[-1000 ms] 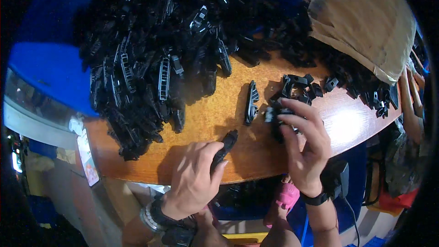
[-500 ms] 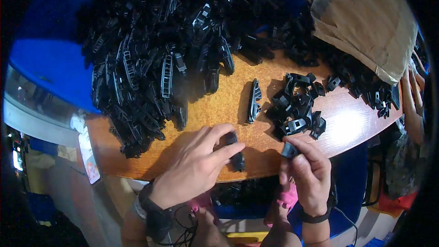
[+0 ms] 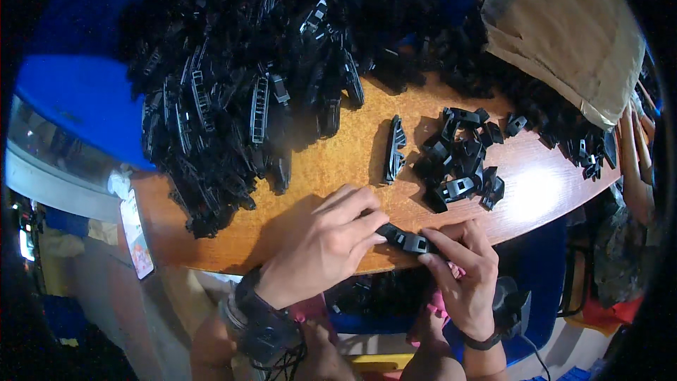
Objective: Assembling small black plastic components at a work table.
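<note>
Left hand (image 3: 328,247) grips one end, right hand (image 3: 464,268) pinches the other: one black part (image 3: 407,240), over the wooden table (image 3: 338,164)!

Hands (image 3: 330,245) now closer together, black pieces (image 3: 409,241) meeting

The worktop (image 3: 331,180) looks like varnished wood, smooth and glossy enough to throw back a bright glare. The held part (image 3: 409,241) seems to be hard, smooth plastic with a soft sheen, as do the small clips (image 3: 458,188). The strip (image 3: 393,152) looks like ribbed plastic. The wrapper (image 3: 568,32) resembles matt, creased paper.
</note>
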A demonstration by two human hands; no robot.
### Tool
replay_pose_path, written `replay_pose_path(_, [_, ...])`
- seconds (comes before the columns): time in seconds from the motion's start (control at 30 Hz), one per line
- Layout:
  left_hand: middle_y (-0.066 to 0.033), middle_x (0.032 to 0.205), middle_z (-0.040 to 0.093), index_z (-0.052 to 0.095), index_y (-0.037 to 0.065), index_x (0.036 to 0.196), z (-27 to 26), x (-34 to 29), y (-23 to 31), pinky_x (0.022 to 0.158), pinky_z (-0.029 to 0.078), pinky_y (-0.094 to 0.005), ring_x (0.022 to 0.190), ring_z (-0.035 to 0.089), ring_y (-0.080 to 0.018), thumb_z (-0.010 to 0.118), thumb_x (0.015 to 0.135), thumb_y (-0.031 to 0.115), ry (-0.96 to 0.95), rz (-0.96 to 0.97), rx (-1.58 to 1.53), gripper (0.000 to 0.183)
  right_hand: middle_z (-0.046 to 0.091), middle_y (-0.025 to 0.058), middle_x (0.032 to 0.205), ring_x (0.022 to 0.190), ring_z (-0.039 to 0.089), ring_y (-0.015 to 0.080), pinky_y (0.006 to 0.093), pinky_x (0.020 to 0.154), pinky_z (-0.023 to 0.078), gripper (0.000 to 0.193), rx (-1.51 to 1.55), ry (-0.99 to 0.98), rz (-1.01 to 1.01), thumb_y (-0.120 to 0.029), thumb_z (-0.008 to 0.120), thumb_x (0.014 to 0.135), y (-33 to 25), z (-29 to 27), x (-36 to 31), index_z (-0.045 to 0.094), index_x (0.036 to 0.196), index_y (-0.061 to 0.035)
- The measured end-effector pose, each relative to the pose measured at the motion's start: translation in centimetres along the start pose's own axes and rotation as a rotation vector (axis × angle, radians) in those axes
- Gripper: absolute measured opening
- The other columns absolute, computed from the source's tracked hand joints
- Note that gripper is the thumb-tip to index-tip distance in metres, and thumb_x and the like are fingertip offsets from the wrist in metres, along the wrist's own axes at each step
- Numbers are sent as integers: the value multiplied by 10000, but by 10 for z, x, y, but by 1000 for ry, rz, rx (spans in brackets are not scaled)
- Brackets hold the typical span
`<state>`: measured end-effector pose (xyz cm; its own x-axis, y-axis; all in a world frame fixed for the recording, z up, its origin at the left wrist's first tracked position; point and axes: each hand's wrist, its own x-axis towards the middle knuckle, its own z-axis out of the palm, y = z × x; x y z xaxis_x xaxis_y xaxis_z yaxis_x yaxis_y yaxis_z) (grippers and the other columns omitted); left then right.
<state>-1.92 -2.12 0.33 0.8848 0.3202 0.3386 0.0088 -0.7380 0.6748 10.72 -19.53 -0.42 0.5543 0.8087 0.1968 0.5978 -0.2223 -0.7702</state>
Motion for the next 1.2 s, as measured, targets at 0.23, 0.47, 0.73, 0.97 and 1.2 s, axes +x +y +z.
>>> replay_pose_path(0.23, [-106,872,591,680,8,923,-1,4,-8,713,469,-369,808,563,-283,742,716,17,-41,65,22,216,574,91,848,787,500,259,366,710,386,317,11,83,5,-45,773,710,1,12,-5,713,1020,-27])
replay_pose_path(0.47, [-90,878,599,680,27,905,0,6,-14,741,464,-369,834,546,-277,740,721,44,-36,125,49,195,576,89,837,780,510,263,372,716,393,309,-51,145,-2,-50,782,701,-2,13,-5,720,1002,-29])
replay_pose_path(0.73, [-91,884,607,665,29,902,8,8,-10,763,478,-370,855,562,-281,734,721,44,-45,148,16,195,581,69,905,824,489,242,357,729,352,306,-54,84,-132,-73,770,720,2,14,9,724,1021,-51])
replay_pose_path(0.97, [-98,869,611,693,22,1013,-7,11,-14,734,496,-355,832,591,-262,806,742,186,-202,170,-125,336,599,79,913,833,563,259,358,738,417,280,79,-117,-147,-107,788,721,9,2,1,714,986,-52])
replay_pose_path(1.2, [-161,1064,553,606,-4,1187,5,43,-15,800,511,-386,916,610,-317,762,797,192,-35,29,175,463,583,93,864,803,597,279,350,668,479,279,-66,72,-218,-105,790,716,3,-7,16,687,969,-52])
